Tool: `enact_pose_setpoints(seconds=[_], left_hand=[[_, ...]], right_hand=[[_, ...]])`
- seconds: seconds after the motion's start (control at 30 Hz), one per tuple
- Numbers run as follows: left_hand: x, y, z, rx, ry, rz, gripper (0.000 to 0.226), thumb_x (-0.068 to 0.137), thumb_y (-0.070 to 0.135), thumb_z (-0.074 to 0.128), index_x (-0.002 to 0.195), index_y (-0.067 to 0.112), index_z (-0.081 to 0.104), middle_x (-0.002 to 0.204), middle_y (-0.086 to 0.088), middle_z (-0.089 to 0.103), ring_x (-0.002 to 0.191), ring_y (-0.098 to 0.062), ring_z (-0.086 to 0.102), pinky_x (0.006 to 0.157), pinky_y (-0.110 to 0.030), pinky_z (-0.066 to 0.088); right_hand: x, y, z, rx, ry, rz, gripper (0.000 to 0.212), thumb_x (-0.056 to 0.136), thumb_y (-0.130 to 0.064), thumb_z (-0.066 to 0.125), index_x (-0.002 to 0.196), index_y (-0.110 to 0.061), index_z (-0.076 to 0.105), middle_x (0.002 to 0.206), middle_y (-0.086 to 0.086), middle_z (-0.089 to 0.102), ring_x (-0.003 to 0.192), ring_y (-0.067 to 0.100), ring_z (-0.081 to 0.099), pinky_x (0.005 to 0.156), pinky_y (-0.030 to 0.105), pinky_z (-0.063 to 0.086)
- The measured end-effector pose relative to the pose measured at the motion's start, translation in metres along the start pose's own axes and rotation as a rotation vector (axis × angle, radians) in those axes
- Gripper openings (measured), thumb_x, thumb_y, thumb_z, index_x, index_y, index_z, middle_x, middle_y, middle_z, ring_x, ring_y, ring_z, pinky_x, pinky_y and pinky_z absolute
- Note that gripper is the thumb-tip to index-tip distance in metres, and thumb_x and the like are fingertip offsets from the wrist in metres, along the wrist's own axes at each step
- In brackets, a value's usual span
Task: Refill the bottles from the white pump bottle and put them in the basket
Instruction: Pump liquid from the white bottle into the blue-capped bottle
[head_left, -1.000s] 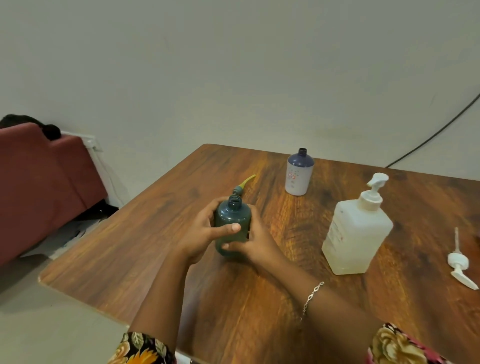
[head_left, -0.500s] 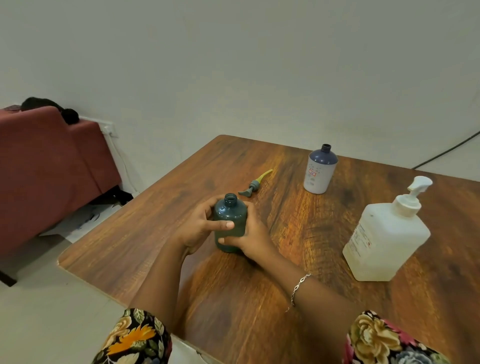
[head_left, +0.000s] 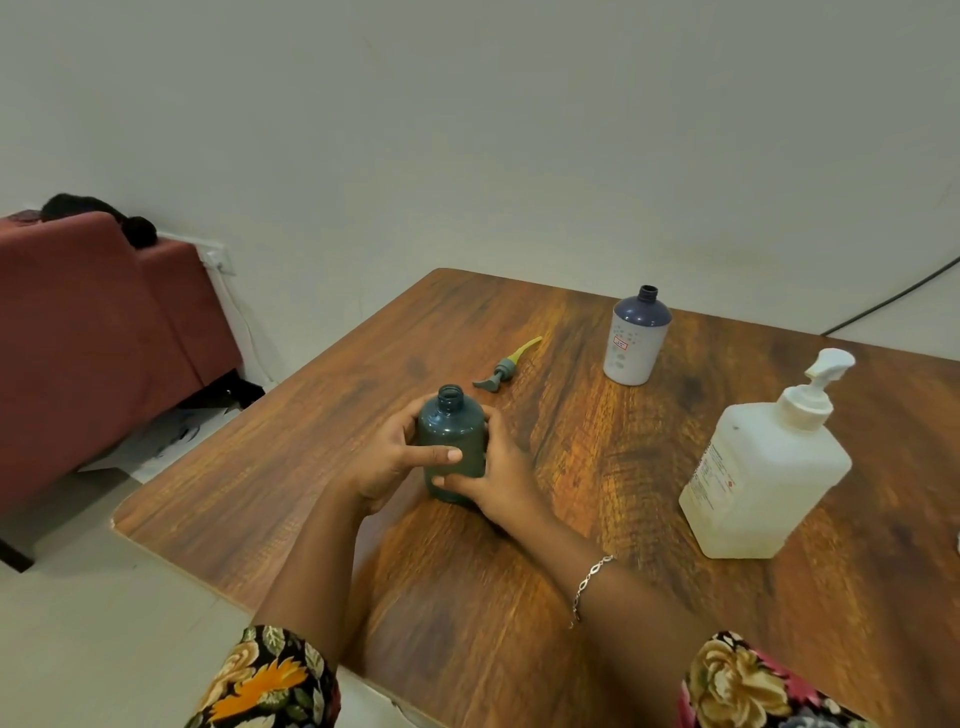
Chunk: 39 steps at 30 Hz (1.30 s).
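**Though the view swings left, the green bottle (head_left: 451, 434) stays put**

On the table (head_left: 291, 483), little moves: the white bottle (head_left: 763, 478) stands at right, pump on, the blue bottle (head_left: 635, 340) uncapped behind. The green bottle stays upright toward the left edge, neck open, left hand (head_left: 387, 462) and right hand (head_left: 501, 478) both wrapped round it. The small pump (head_left: 504, 366) now shows clear of its neck, perhaps only parallax. No basket is in view. Filling, I judge, has not begun.

A plain home room: maroon sofa (head_left: 88, 338) against a bare wall, wooden bench (head_left: 571, 519), tiled floor.
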<state>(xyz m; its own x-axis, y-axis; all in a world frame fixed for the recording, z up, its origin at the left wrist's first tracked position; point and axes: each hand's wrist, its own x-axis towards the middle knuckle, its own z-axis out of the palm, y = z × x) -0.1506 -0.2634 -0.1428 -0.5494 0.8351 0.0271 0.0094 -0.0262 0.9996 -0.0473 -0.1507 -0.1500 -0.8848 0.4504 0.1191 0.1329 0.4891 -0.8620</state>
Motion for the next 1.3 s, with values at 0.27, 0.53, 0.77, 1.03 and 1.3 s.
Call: enact_pose_setpoints(seconds=[0.27,0.53,0.77,1.03,1.3], left_hand=[[-0.019,0.004,0.017,0.283,0.35,0.085,0.1,0.05,0.056,0.073,0.139,0.028,0.036,0.144,0.004,0.042,0.134,-0.013,0.037,0.109,-0.034,0.033],[-0.035,0.006,0.074,0.804,0.789,0.565,0.071,0.08,0.047,0.054,0.138,0.008,0.04,0.15,-0.007,0.033,0.146,-0.02,0.01,0.119,-0.03,-0.005],[-0.009,0.007,0.117,0.832,0.609,0.665,0.064,0.084,0.044,0.053,0.137,0.01,0.041,0.147,-0.003,0.035,0.145,-0.018,0.014,0.119,-0.03,0.002],[0.045,0.014,0.146,0.64,0.44,0.447,0.075,0.08,0.056,0.051,0.142,0.018,0.034,0.148,0.003,0.033,0.141,-0.008,0.016,0.117,-0.03,0.008],[0.112,0.026,0.155,0.603,0.271,0.165,0.074,0.089,0.046,0.055,0.148,0.018,0.021,0.155,-0.005,0.024,0.143,-0.026,0.021,0.113,-0.049,0.026]], right_hand=[[-0.017,0.013,-0.021,-0.057,0.018,-0.032,0.075,0.074,-0.03,0.076,0.135,-0.028,0.032,0.13,-0.002,0.048,0.121,0.011,0.045,0.096,0.027,0.042],[-0.033,0.02,-0.042,-0.076,0.076,-0.044,0.071,0.076,-0.029,0.075,0.135,-0.026,0.034,0.13,-0.002,0.046,0.12,0.009,0.045,0.096,0.026,0.041],[-0.041,0.032,-0.054,-0.078,0.223,0.009,0.059,0.08,-0.026,0.071,0.131,-0.025,0.04,0.13,-0.002,0.047,0.119,0.013,0.048,0.091,0.028,0.047],[-0.03,0.042,-0.075,-0.092,0.415,0.124,0.064,0.083,-0.021,0.068,0.137,-0.022,0.033,0.141,-0.002,0.04,0.125,0.015,0.044,0.089,0.025,0.044],[0.022,0.038,-0.095,-0.035,0.629,0.246,0.057,0.096,-0.026,0.046,0.146,-0.017,0.019,0.145,0.009,0.035,0.128,0.025,0.042,0.102,0.044,0.042]])
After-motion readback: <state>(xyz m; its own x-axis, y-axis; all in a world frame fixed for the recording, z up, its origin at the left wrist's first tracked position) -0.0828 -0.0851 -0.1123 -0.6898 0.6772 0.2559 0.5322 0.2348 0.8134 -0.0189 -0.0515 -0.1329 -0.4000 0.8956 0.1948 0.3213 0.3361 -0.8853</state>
